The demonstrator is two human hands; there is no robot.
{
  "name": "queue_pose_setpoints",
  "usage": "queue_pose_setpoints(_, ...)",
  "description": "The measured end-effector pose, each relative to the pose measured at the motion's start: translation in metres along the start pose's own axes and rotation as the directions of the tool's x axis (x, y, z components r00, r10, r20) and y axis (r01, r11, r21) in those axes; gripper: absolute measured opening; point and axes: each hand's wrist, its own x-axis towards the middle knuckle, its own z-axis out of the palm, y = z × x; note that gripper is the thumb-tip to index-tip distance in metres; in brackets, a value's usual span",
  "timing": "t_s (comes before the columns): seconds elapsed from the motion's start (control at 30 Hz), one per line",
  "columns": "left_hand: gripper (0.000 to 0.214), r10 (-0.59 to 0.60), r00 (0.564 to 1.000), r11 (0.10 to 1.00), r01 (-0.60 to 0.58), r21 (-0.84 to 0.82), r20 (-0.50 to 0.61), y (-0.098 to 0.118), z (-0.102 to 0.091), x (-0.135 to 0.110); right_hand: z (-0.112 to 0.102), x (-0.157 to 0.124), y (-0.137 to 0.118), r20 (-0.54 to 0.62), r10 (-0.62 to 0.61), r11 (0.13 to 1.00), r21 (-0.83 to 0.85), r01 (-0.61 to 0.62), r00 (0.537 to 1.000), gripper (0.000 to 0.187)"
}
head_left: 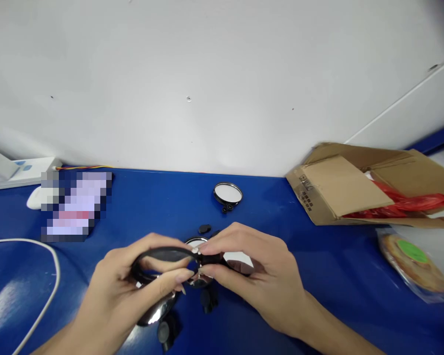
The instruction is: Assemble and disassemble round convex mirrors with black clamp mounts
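Observation:
Both my hands meet low in the middle over a blue table (pixel 163 207). My left hand (pixel 133 281) is closed around a black ring-shaped strap (pixel 159 254). My right hand (pixel 251 266) pinches the strap's black end piece (pixel 210 258) between thumb and fingers. Under my hands lie small round mirrors with black mounts (pixel 159 310), partly hidden. Another round mirror (pixel 228 193) lies further back on the table. A small black oval part (pixel 204 229) sits just beyond my fingers.
An open cardboard box (pixel 340 187) with a red plastic bag (pixel 407 202) stands at the right. A clear bag of round parts (pixel 414 261) lies near the right edge. A white cable (pixel 40 296) curves at the left, and a white wall rises behind the table.

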Motion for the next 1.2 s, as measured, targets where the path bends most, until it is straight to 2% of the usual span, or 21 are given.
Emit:
queue_pose_setpoints(0.07,0.035,-0.059,0.997,0.992,0.064,-0.108,0.042,-0.003,-0.002,0.004,-0.002,0.000,0.001,0.043,-0.079,0.993,-0.083,0.082,0.996,0.022)
queue_pose_setpoints(0.13,0.046,-0.045,0.997,0.986,0.054,-0.160,0.059,-0.007,-0.005,0.007,-0.002,-0.001,0.001,0.065,-0.145,0.979,-0.134,0.153,0.987,0.024)
queue_pose_setpoints(0.27,0.064,0.025,0.999,0.996,-0.022,-0.088,0.035,-0.009,-0.008,0.011,0.000,-0.004,-0.001,0.035,-0.269,0.909,-0.321,0.266,0.962,0.025)
queue_pose_setpoints(0.47,0.080,0.185,0.982,0.982,-0.186,0.017,0.036,-0.004,-0.008,0.010,-0.001,-0.003,-0.003,0.006,-0.261,0.906,-0.343,0.247,0.965,0.024)
queue_pose_setpoints(0.7,0.079,0.273,0.961,0.940,-0.276,0.200,0.041,-0.009,-0.011,0.011,0.002,-0.005,-0.001,0.002,-0.304,0.886,-0.366,0.284,0.953,0.030)
queue_pose_setpoints(0.83,0.098,0.214,0.957,0.949,-0.252,0.191,0.198,-0.016,-0.018,0.012,-0.001,-0.008,-0.001,0.068,-0.320,0.880,-0.348,0.323,0.945,0.030)
queue_pose_setpoints(0.9,0.099,0.169,0.952,0.969,-0.208,0.132,0.255,-0.017,-0.020,0.011,-0.002,-0.010,0.000,0.114,-0.319,0.875,-0.347,0.339,0.941,0.029)
queue_pose_setpoints(1.07,0.093,0.090,0.947,0.994,-0.105,0.035,0.310,-0.016,-0.021,0.012,-0.004,-0.010,0.000,0.158,-0.357,0.854,-0.344,0.390,0.921,0.024)
queue_pose_setpoints(1.2,0.091,0.100,0.940,0.989,-0.128,0.067,0.326,-0.017,-0.019,0.013,-0.002,-0.013,0.001,0.178,-0.359,0.830,-0.389,0.401,0.916,0.021)
